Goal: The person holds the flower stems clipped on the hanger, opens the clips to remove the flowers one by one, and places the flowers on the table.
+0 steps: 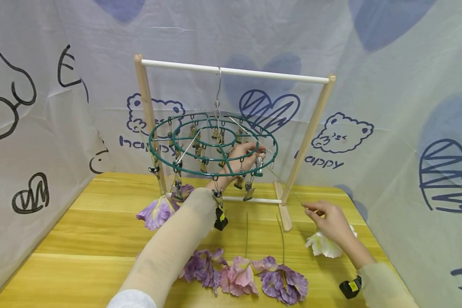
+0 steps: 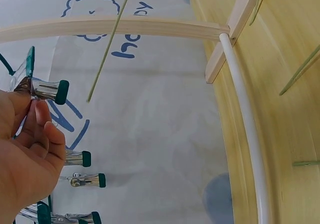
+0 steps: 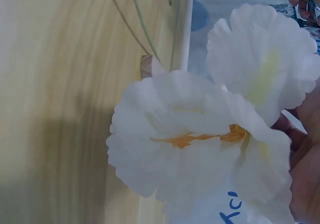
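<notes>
My left hand (image 1: 243, 158) reaches in under the round green hanger (image 1: 211, 173) and pinches a metal clip (image 2: 47, 90) with green tips at its right side. My right hand (image 1: 333, 222) holds the thin green stem (image 1: 292, 193) of a white artificial flower (image 3: 172, 134). Its ruffled petals hang below that hand, with an orange streak inside. The stem slants up and left towards the pinched clip; in the left wrist view its end stands apart from that clip. A purple flower (image 1: 158, 212) hangs at the hanger's left side.
The hanger hangs by a hook from a white bar (image 1: 254, 73) on a wooden stand (image 1: 309, 128). Several other clips (image 1: 248, 192) dangle from its rings. Purple flowers (image 1: 285, 284) and a pink flower (image 1: 240, 276) lie at the front of the wooden table (image 1: 81, 244).
</notes>
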Demonstrator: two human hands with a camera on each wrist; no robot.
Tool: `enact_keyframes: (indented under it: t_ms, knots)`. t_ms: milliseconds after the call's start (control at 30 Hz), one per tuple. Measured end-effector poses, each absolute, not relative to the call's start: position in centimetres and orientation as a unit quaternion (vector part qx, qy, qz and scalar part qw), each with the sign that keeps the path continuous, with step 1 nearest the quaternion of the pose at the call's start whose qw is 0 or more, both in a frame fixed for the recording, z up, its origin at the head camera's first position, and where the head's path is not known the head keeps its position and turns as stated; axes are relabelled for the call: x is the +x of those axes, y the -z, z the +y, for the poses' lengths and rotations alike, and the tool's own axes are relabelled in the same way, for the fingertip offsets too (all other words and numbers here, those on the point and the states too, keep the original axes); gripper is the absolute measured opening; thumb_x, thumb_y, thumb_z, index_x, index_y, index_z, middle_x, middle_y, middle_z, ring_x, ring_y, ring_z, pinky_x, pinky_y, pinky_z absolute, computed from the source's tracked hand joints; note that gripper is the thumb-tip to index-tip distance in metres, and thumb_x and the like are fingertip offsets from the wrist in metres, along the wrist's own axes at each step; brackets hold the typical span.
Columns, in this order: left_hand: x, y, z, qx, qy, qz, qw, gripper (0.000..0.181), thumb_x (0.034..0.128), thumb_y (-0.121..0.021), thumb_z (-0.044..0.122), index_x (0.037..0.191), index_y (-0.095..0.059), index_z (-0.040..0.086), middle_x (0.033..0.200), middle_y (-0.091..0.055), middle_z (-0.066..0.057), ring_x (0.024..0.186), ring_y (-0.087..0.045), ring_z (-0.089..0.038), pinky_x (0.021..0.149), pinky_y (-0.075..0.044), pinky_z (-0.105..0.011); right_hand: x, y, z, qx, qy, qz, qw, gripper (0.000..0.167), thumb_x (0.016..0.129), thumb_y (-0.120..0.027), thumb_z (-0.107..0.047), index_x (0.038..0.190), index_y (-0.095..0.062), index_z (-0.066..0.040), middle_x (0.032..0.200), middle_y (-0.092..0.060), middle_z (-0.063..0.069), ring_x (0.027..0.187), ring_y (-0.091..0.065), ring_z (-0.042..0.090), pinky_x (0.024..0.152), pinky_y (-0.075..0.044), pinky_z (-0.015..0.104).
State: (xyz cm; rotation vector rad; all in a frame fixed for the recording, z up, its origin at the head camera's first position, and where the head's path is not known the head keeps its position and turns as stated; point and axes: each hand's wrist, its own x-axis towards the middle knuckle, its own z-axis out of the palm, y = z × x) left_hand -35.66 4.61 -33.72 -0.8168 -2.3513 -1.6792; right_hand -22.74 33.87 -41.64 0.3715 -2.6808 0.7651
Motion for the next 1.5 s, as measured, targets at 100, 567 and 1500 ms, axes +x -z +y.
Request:
enact_keyframes:
  t_ms: [100,567,1500]
  knots:
    - [-35.8,33.9,4.6,-0.276,0.557,-0.780,0.071,0.026,0.1036,-0.066,0.017,0.125,-0.072,0.004,0.122,-0.073,-0.014,0.111,-0.065,-0.029,0.096,-0.053,-0.041,-22.1,41.9,34.3,0.127,-0.268,-0.941,0.162,0.023,0.100,-0.070,-0.007,0.121,-0.077,-0.005,0.105,-0.075,0.010,0.091,-0.070,0.030,0.068,-0.058,0.034]
    - [-36.1,34.3,4.5,-0.290,0.570,-0.766,0.067,0.026,0.1037,-0.065,0.015,0.126,-0.071,0.003,0.121,-0.072,-0.016,0.114,-0.065,-0.030,0.098,-0.054,-0.042,-19.2,43.4,35.5,0.096,-0.273,-0.949,0.129,0.023,0.098,-0.072,-0.008,0.120,-0.077,-0.005,0.103,-0.076,0.005,0.088,-0.070,0.024,0.062,-0.054,0.026]
    - [-35.6,33.6,4.4,-0.288,0.573,-0.766,0.039,0.030,0.1042,-0.065,0.013,0.131,-0.068,0.000,0.125,-0.069,-0.019,0.121,-0.063,-0.032,0.100,-0.054,-0.041,-16.0,45.7,37.8,0.034,-0.329,-0.944,0.002,0.030,0.098,-0.068,-0.004,0.126,-0.070,0.006,0.098,-0.074,0.010,0.078,-0.068,0.019,0.057,-0.054,0.027]
